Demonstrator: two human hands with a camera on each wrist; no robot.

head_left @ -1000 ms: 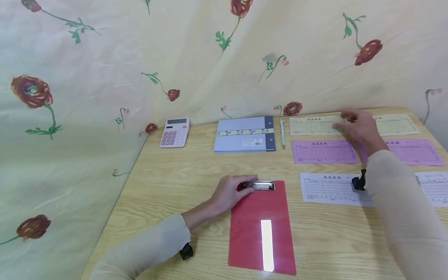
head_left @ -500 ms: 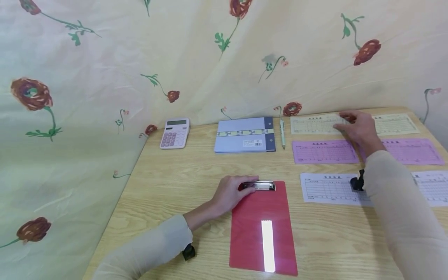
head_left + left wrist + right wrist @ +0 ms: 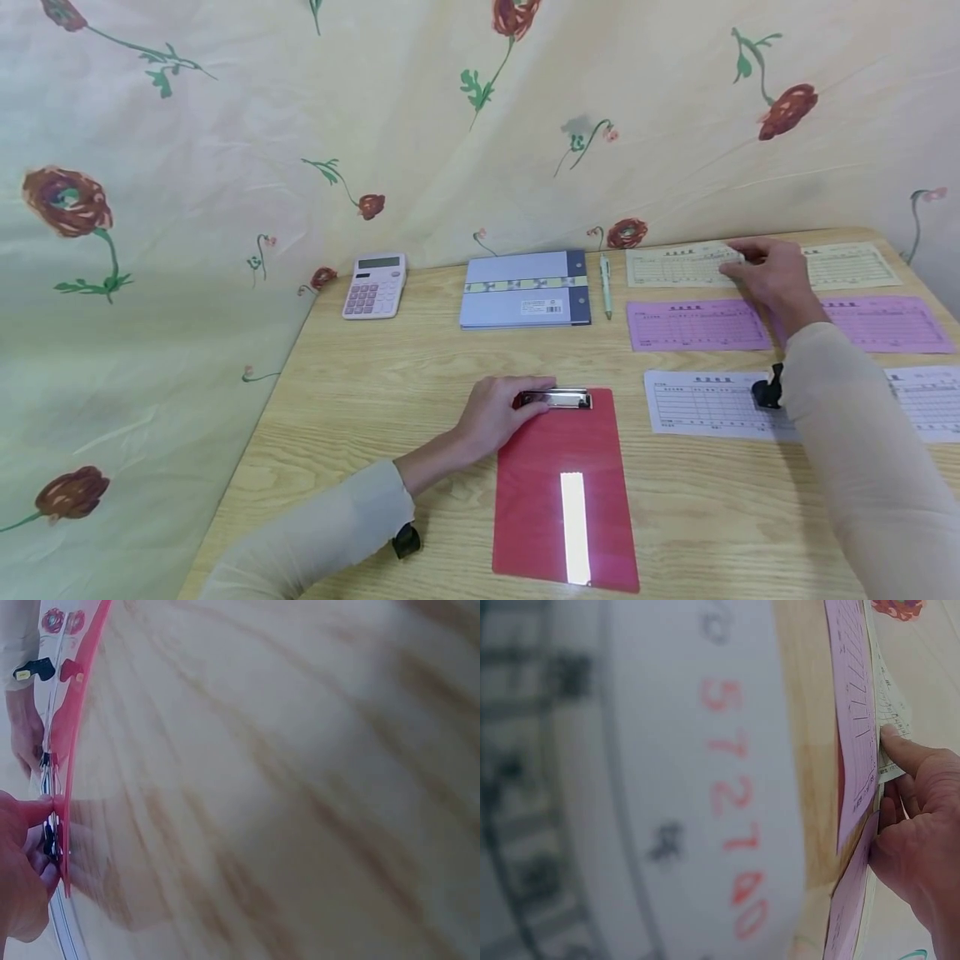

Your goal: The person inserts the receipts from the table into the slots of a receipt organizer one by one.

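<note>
Right fingers (image 3: 753,247) pinch yellow slip (image 3: 675,268) | left fingers (image 3: 529,383) pinch clip (image 3: 566,399) | sleeve (image 3: 855,442) crosses white slips (image 3: 708,404)

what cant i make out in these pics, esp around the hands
Head view: left end of the clip, behind the left hand.
Head view: right end of the left yellow slip, behind the right hand.
Head view: right end of the right white slip, cut off by the picture edge.
Head view: wording on the notebook label, too small.
Right wrist view: black print on the nearest white slip, blurred.
</note>
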